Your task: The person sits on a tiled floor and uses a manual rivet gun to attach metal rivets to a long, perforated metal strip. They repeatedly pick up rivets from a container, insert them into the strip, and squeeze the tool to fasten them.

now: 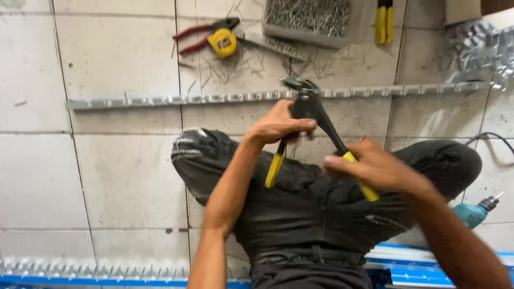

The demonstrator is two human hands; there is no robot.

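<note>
Both forearms reach forward over the person's dark trousers [316, 214], and each hand is on the riveter [309, 115]. Left hand [278, 126] has its grip clenched around the left handle, up near the black head; right hand [377, 168] is grasping the right yellow handle. Handles are spread apart, and the riveter's nose sits at the metal strip [176, 99] lying across the tiled floor [107, 176]. Beyond the strip: tape measure [223, 42], red pliers [201, 33], a tray of rivets [309, 18]. Teal drill [474, 213] lies to the right.

Matt black metal riveter [310, 109], glossy yellow plastic handles [275, 170], shiny metal strip [176, 99].
</note>
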